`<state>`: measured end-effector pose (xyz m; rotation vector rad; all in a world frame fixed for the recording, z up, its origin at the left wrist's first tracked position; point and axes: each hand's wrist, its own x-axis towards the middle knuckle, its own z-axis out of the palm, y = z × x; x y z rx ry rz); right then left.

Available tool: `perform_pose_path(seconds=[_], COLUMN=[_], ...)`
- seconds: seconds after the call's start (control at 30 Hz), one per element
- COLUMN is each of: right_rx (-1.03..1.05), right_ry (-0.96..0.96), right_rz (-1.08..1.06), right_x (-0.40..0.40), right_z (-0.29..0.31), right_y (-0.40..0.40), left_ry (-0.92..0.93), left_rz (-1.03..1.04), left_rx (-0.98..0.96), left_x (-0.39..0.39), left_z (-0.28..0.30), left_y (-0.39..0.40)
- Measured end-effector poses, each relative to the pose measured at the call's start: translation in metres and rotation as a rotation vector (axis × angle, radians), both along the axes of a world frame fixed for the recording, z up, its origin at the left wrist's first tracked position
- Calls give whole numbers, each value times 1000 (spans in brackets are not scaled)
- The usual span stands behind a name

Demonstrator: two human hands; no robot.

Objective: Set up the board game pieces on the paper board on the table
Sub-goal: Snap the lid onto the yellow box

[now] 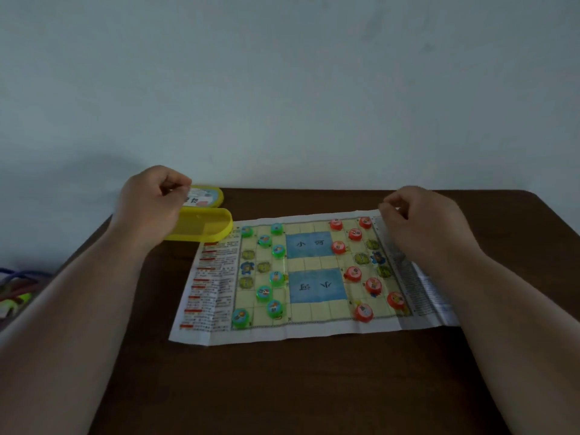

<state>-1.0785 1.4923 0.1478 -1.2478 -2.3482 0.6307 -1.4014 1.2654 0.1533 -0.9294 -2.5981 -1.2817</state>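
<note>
The paper board (314, 329) lies flat on the brown table (282, 387). Several green pieces (277, 279) stand on its left half and several red pieces (353, 273) on its right half, either side of two blue squares. My left hand (150, 205) hovers over the yellow box (204, 227) beyond the board's far left corner, fingers curled into a fist with nothing visible in it. My right hand (420, 221) hangs over the board's far right corner, fingers curled, tips close to the paper's edge; nothing shows in its grip.
The yellow lid (208, 196) with a printed label lies behind the box, near the wall. A heap of coloured things (15, 290) sits off the table's left edge. Bare table stretches in front of the board.
</note>
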Motion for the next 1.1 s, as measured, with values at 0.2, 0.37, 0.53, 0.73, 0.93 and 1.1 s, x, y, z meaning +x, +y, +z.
perform_pose_path(seconds=[0.2,0.37,0.53,0.73,0.93,1.1], right_rx=[20,-23,8,63,46,11], right_ry=[171,196,102,-45,-168,-247], right_rz=[56,204,364,537,595,627], right_x=[-8,-30,-77,-139,-183,-198], right_z=[12,37,50,41,32,20], right_y=[-17,-38,-60,-87,-97,-100], left_ry=[-11,-28,-42,67,98,38], left_rz=[72,2,-131,-19,105,-32], left_rx=[-136,-186,-347,-496,-488,-511], left_x=[-36,-54,-72,-75,-77,-79], left_z=[-11,-13,-14,-21,-10,-16], left_y=[-24,-26,-28,-40,-54,-58])
